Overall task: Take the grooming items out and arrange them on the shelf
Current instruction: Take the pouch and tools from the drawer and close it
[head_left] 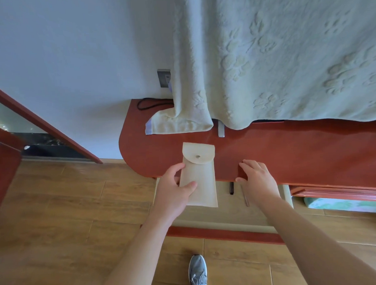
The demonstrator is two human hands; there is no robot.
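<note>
Right now the cream pouch (200, 178) sits at the centre of the frame, its long axis running from the lower middle towards the upper middle. Its flap (199, 152) end points away from the person and lies over the front edge of the red shelf (289, 151), while the closed bottom end hangs out past that edge, towards the person. The left hand (174, 192) holds it by the lower left side: the thumb (189, 186) presses on the top face and the other fingers curl round the left edge, so this hand pinches the pouch.

The snap (197, 156) sits at the middle of the flap, above and a little right of the left hand, and looks fastened. The right hand (257, 178) is just right of the pouch, apart from it. Its fingers (249, 164) lie straight and slightly spread on the shelf top, with the thumb at the front edge, and it holds nothing.

As I judge it, the opening falls to the right hand. It is free, and the flap lies up and to its left, near enough to lift while the left hand steadies the body.

Below the shelf edge, between the two hands, a slim black item (231, 187) and a thin metal one (245, 196) lie side by side. What they are is too small to tell.
</note>
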